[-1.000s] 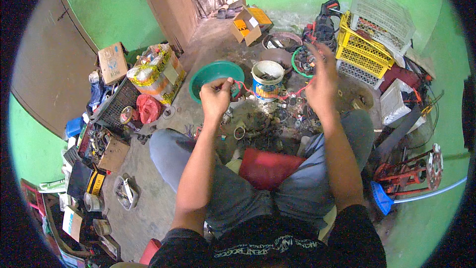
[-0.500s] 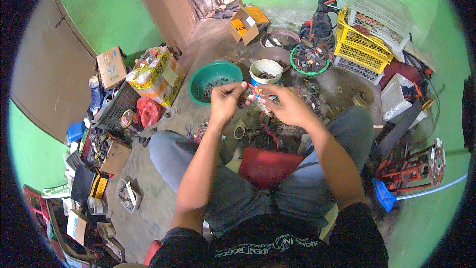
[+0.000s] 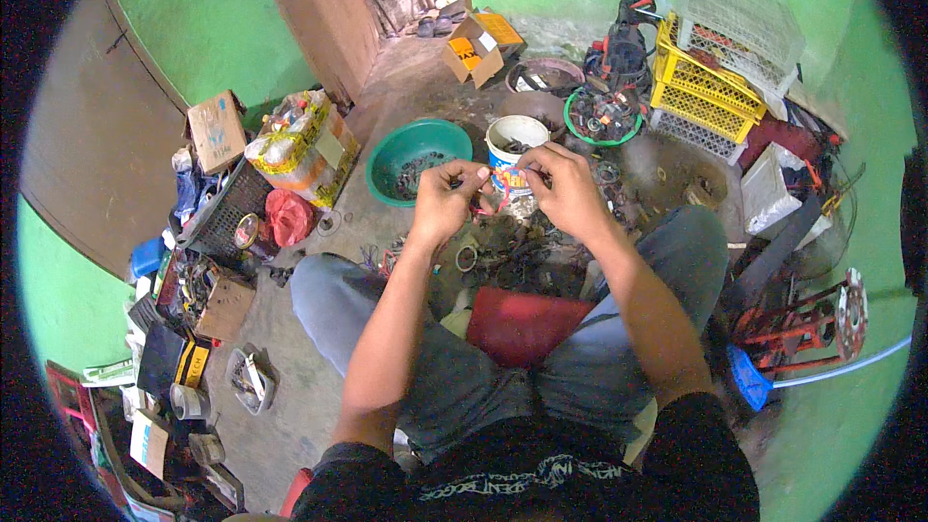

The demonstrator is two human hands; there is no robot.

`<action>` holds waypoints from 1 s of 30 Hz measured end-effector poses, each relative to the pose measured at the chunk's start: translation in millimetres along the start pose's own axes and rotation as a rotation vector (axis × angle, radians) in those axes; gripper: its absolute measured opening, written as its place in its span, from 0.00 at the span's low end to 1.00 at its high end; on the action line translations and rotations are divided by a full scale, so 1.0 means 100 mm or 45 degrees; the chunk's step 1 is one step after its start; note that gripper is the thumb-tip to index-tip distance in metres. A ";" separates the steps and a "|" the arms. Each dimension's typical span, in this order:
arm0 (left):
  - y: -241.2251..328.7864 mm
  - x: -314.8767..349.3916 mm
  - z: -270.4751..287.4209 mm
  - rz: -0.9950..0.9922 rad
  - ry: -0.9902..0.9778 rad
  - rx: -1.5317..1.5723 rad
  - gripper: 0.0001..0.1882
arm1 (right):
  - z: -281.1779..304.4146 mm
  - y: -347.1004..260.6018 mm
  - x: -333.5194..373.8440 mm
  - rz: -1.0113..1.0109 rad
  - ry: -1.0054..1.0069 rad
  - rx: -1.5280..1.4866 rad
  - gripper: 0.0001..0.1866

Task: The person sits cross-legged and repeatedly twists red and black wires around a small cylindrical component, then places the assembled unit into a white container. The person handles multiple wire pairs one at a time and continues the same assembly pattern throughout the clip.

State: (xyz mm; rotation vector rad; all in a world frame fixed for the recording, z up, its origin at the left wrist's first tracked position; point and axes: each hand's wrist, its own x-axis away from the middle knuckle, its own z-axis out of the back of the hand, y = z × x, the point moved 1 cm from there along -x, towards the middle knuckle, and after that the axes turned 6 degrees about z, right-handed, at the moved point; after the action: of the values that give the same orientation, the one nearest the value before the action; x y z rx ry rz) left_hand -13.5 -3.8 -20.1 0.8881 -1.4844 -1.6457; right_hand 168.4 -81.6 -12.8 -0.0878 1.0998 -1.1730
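Observation:
My left hand (image 3: 447, 201) is closed in a pinch around a thin red wire (image 3: 505, 197), which hangs by its fingertips. Across a small gap, my right hand (image 3: 564, 188) is also pinched; whatever lies between its fingers is too small to make out. Just beyond both hands stands a white and blue bucket (image 3: 518, 126) with dark bits inside. A green basin (image 3: 375, 166) holding small dark pieces sits beyond my left hand. Below the hands, loose wires and dark scraps (image 3: 522, 256) cover the floor between my knees.
A red flat piece (image 3: 527, 327) lies between my thighs. Further off are a green-rimmed basket (image 3: 604, 142) of parts, an opened cardboard box (image 3: 476, 63) and stacked yellow crates (image 3: 701, 101). On the left stands a dark crate (image 3: 227, 208); at right, a red metal frame (image 3: 802, 329).
My hands have drawn apart slightly, and the right has risen with its fingers more bent. The red strand that spanned between them now hangs near the left fingertips.

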 end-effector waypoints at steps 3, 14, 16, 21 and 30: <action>-0.08 -0.03 -0.04 -0.069 0.015 0.141 0.13 | -0.10 0.04 0.02 -0.003 0.040 0.036 0.05; -0.25 -0.04 -0.12 -0.210 0.387 0.101 0.09 | -0.43 0.12 0.08 -0.716 -0.181 -1.060 0.08; -0.24 -0.03 -0.13 -0.265 0.469 0.017 0.09 | -0.40 0.14 0.09 -0.791 -0.142 -1.321 0.10; -0.27 0.00 -0.19 -0.398 0.591 -0.138 0.11 | -0.38 0.08 0.11 -0.858 -0.076 -1.370 0.12; -0.29 0.04 -0.28 -0.611 0.678 -0.265 0.06 | -0.41 0.16 0.21 -1.100 -0.029 -1.527 0.12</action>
State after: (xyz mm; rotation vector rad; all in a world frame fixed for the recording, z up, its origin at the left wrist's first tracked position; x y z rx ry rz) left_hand 6.6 -19.1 -51.4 1.4997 -0.7572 -1.6656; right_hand 149.1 -71.5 -55.9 -1.6208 1.6769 -1.0448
